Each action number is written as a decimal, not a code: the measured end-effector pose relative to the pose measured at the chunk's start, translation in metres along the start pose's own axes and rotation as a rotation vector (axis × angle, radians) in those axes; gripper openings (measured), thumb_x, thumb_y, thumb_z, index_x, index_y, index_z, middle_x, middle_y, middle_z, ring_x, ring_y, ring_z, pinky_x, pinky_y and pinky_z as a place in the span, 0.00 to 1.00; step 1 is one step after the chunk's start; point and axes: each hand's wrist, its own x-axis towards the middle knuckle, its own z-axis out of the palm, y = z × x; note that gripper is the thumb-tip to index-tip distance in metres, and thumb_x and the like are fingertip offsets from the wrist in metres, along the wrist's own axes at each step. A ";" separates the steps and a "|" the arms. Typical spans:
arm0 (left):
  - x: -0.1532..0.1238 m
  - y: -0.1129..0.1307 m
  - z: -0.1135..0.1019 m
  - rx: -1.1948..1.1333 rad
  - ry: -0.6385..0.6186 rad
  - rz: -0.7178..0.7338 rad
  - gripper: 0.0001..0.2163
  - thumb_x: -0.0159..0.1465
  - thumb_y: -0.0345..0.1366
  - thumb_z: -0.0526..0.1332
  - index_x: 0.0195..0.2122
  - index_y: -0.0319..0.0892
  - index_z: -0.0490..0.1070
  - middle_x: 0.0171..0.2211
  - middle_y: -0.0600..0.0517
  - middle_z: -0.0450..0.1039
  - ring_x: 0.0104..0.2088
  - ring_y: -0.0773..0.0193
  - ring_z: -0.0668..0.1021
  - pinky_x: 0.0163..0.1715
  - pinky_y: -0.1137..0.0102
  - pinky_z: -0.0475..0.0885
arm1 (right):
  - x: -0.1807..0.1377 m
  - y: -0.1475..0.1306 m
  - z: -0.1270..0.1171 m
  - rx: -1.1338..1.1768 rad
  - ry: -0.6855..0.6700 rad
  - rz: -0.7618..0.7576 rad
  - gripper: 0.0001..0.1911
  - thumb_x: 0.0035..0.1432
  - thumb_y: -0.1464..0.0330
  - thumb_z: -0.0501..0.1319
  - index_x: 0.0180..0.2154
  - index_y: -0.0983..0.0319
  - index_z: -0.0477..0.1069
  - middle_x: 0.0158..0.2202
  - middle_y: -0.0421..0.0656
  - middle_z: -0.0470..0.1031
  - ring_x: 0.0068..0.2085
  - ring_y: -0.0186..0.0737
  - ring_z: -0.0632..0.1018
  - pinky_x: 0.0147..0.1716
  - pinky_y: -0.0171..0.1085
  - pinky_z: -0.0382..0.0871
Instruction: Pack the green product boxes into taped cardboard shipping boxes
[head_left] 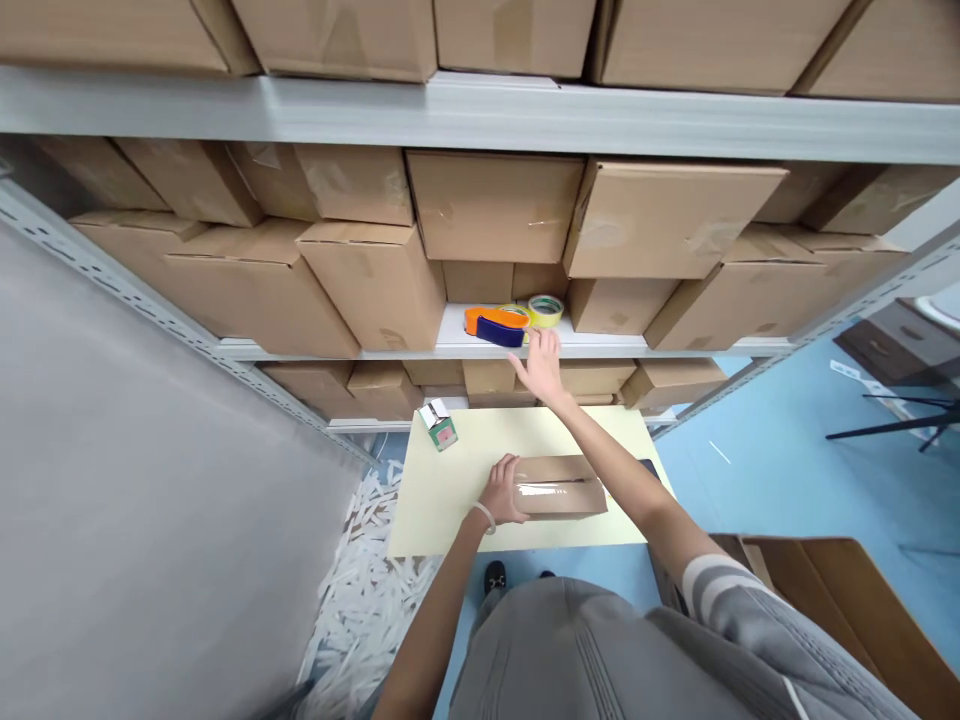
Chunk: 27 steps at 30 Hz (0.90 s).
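Note:
My left hand rests against the left end of a small taped cardboard box lying on a pale yellow table, fingers curled onto it. My right hand reaches out to the shelf with its fingers spread, holding nothing. It hovers just in front of an orange and blue tape dispenser and a roll of yellow tape on the shelf board.
Brown cartons fill the metal racking on several levels. A small green and white box stands at the table's far left. White paper strips litter the blue floor at left. An open carton sits at lower right.

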 end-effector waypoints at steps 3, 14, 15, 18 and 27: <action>0.002 0.001 -0.002 -0.002 0.000 0.013 0.56 0.33 0.37 0.75 0.64 0.40 0.48 0.61 0.35 0.51 0.63 0.38 0.57 0.61 0.45 0.53 | -0.081 0.021 -0.032 0.075 -0.013 0.161 0.28 0.62 0.56 0.52 0.57 0.66 0.59 0.54 0.56 0.61 0.56 0.54 0.63 0.56 0.54 0.56; -0.014 0.015 0.002 -0.033 -0.020 -0.165 0.58 0.46 0.54 0.70 0.68 0.40 0.32 0.68 0.32 0.24 0.68 0.42 0.37 0.62 0.42 0.36 | -0.407 0.063 -0.132 0.230 0.031 1.136 0.21 0.55 0.57 0.55 0.47 0.61 0.69 0.47 0.56 0.74 0.50 0.55 0.75 0.50 0.53 0.67; -0.017 0.016 0.005 -0.074 0.016 -0.201 0.57 0.49 0.55 0.68 0.68 0.40 0.30 0.68 0.33 0.23 0.68 0.44 0.35 0.63 0.43 0.35 | -0.416 0.061 -0.136 0.246 0.033 1.167 0.21 0.54 0.57 0.55 0.47 0.60 0.69 0.48 0.56 0.74 0.50 0.55 0.76 0.50 0.53 0.67; -0.023 0.016 0.017 -0.196 0.132 -0.320 0.49 0.58 0.57 0.58 0.68 0.39 0.28 0.69 0.37 0.24 0.68 0.51 0.33 0.65 0.50 0.33 | -0.413 0.055 -0.138 0.305 -0.007 1.136 0.24 0.56 0.57 0.54 0.51 0.62 0.67 0.52 0.55 0.73 0.53 0.54 0.74 0.52 0.53 0.66; -0.010 0.023 0.036 -0.411 0.183 -0.572 0.37 0.66 0.55 0.46 0.68 0.38 0.35 0.70 0.44 0.34 0.69 0.60 0.44 0.67 0.66 0.40 | -0.303 0.054 -0.096 0.457 -0.178 0.731 0.27 0.62 0.61 0.51 0.61 0.61 0.61 0.61 0.48 0.65 0.61 0.47 0.67 0.60 0.46 0.59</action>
